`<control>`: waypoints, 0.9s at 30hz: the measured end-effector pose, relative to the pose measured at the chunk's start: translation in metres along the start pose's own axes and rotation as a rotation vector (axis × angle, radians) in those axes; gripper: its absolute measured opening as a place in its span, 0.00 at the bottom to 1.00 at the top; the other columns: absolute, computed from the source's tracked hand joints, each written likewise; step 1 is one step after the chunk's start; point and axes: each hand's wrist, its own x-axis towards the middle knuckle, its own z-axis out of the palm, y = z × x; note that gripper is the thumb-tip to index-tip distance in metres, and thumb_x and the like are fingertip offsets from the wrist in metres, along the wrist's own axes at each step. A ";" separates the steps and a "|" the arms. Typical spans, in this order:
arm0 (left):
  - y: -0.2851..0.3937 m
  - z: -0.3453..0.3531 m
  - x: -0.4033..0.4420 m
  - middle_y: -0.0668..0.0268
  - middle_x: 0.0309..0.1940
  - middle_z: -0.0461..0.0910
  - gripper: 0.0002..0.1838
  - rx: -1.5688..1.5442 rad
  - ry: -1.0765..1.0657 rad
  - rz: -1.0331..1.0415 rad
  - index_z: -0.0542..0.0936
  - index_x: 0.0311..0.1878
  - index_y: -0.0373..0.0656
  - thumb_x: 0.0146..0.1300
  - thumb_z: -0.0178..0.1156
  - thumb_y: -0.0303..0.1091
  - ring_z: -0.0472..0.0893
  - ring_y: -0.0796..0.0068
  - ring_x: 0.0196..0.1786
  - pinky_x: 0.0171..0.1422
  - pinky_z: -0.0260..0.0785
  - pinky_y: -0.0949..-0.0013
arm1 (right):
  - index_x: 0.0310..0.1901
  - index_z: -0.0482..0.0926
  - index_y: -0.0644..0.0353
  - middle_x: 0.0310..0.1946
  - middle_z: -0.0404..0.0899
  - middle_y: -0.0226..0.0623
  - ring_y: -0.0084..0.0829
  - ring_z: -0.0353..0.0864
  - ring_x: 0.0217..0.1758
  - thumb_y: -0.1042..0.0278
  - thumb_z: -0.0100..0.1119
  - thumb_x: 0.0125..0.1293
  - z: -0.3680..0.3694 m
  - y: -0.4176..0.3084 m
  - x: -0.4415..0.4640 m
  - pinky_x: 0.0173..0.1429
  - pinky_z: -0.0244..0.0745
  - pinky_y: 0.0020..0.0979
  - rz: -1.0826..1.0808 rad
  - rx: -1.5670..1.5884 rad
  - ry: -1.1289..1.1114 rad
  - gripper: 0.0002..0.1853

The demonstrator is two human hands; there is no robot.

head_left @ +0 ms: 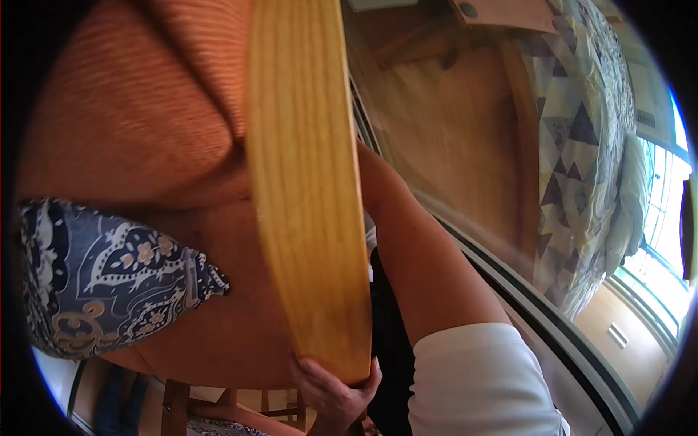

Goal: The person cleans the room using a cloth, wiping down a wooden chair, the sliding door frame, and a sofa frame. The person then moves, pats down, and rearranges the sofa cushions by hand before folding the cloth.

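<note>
A long, pale wooden board [309, 189] with visible grain and a slightly curved side runs from the top of the view down to the lower middle, very close to me. My left hand [336, 392] grips its lower end, fingers on one side and thumb on the other. My right arm, bare below a white sleeve, reaches up and passes behind the board. The right hand itself is hidden there. Left of the board is an orange-brown surface [145, 131], ribbed in its upper part. A blue patterned cloth [116, 283] with flowers lies against it.
Along the right runs a dark and pale track or frame [523, 298]. Beyond it stands a bed with a triangle-patterned cover [578, 160], near a bright window [665, 189]. Wooden chair legs [291, 403] and more patterned cloth show at the bottom.
</note>
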 end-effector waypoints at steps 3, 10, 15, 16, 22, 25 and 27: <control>0.003 0.001 0.000 0.27 0.58 0.59 0.56 0.059 0.012 -0.006 0.47 0.70 0.24 0.54 0.62 0.59 0.71 0.34 0.56 0.51 0.73 0.47 | 0.55 0.78 0.60 0.55 0.72 0.41 0.46 0.60 0.59 0.61 0.45 0.64 0.038 -0.050 -0.027 0.56 0.54 0.46 0.076 -0.233 0.101 0.22; 0.001 0.000 -0.001 0.28 0.57 0.60 0.57 0.060 0.012 0.000 0.47 0.70 0.25 0.53 0.62 0.59 0.71 0.34 0.55 0.50 0.73 0.48 | 0.52 0.77 0.67 0.48 0.74 0.48 0.44 0.64 0.55 0.59 0.48 0.61 -0.001 -0.080 -0.178 0.50 0.60 0.41 0.085 0.384 -0.430 0.23; 0.003 -0.004 0.003 0.28 0.57 0.60 0.56 0.077 0.011 -0.001 0.47 0.70 0.24 0.54 0.61 0.58 0.72 0.34 0.55 0.50 0.74 0.48 | 0.57 0.76 0.63 0.61 0.68 0.51 0.48 0.58 0.67 0.58 0.48 0.63 -0.023 -0.060 -0.172 0.65 0.53 0.46 0.078 0.795 -0.584 0.24; 0.004 -0.003 0.004 0.28 0.57 0.60 0.56 0.078 0.011 0.000 0.46 0.70 0.24 0.54 0.61 0.58 0.72 0.34 0.55 0.49 0.74 0.48 | 0.57 0.77 0.61 0.63 0.66 0.52 0.49 0.55 0.70 0.58 0.48 0.63 -0.029 -0.045 -0.153 0.68 0.51 0.47 0.104 0.914 -0.526 0.24; 0.001 0.000 -0.003 0.29 0.61 0.54 0.60 -0.014 -0.017 -0.019 0.45 0.70 0.23 0.49 0.66 0.56 0.66 0.31 0.58 0.56 0.67 0.43 | 0.54 0.78 0.63 0.63 0.66 0.51 0.47 0.57 0.68 0.62 0.48 0.63 -0.029 0.012 0.013 0.71 0.51 0.46 0.256 0.542 0.183 0.21; 0.000 0.001 -0.003 0.29 0.61 0.53 0.61 -0.038 -0.019 -0.024 0.44 0.70 0.23 0.47 0.68 0.56 0.65 0.31 0.59 0.57 0.66 0.43 | 0.55 0.77 0.62 0.59 0.70 0.46 0.45 0.60 0.65 0.64 0.48 0.63 -0.002 0.009 0.050 0.66 0.57 0.44 0.163 0.399 0.046 0.21; -0.001 0.003 -0.005 0.29 0.61 0.53 0.61 -0.053 -0.026 -0.027 0.44 0.70 0.23 0.47 0.68 0.56 0.64 0.32 0.60 0.58 0.65 0.42 | 0.57 0.76 0.61 0.55 0.72 0.43 0.43 0.63 0.60 0.65 0.46 0.64 -0.027 0.024 0.022 0.60 0.60 0.41 -0.015 0.487 -0.235 0.21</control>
